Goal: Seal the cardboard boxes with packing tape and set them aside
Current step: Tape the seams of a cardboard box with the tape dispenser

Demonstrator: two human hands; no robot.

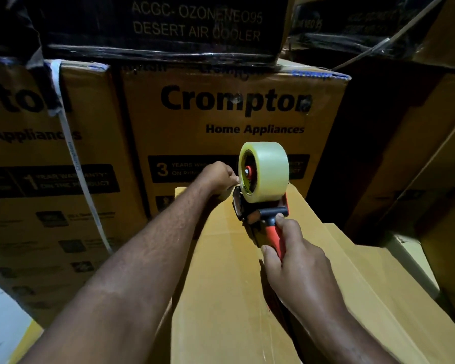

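Tape dispenser (250,209) sits on cardboard box (218,290), right grip (296,266) clamping handle (277,236), left grip (219,176) pinching tape (269,170).

The plain box (221,285) is brown cardboard, matt and smooth, with creased flaps. The roll of tape (269,172) is translucent, yellowish plastic film with a soft gloss. The dispenser (263,219) is hard plastic: a smooth red handle with a slight sheen and a matt black crossbar. The printed cartons (234,122) are matt brown cardboard with flat black ink. The black carton (163,30) above is wrapped in shiny, wrinkled clear film. The white strap (71,153) looks like matt plastic banding.
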